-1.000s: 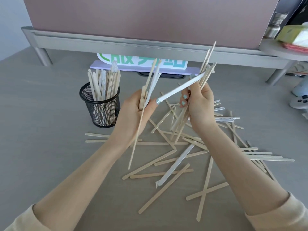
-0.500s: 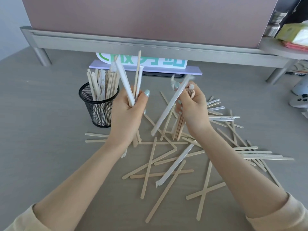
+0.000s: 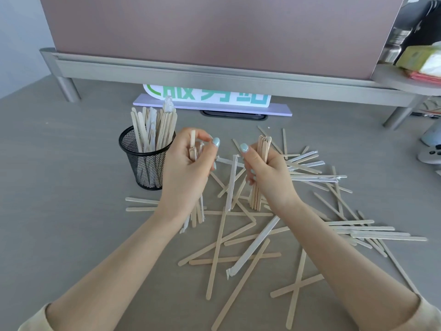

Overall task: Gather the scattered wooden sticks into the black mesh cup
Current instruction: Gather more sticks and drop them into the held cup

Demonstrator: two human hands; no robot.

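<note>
A grey table [image 3: 59,223] carries everything. The black mesh cup [image 3: 145,161] stands upright on it at the left, packed with sticks. Scattered wooden sticks [image 3: 253,256] lie crisscrossed across the middle and right, some paper-wrapped. A sign [image 3: 207,101] sits at the back beneath a metal-framed riser [image 3: 214,75], whose legs rest on the table. A game controller [image 3: 429,156] lies at the right edge.

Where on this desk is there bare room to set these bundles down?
Bare desk lies left of the black mesh cup and in the near-left corner by the left forearm. Between and right of both hands, loose sticks crowd the desk.
</note>
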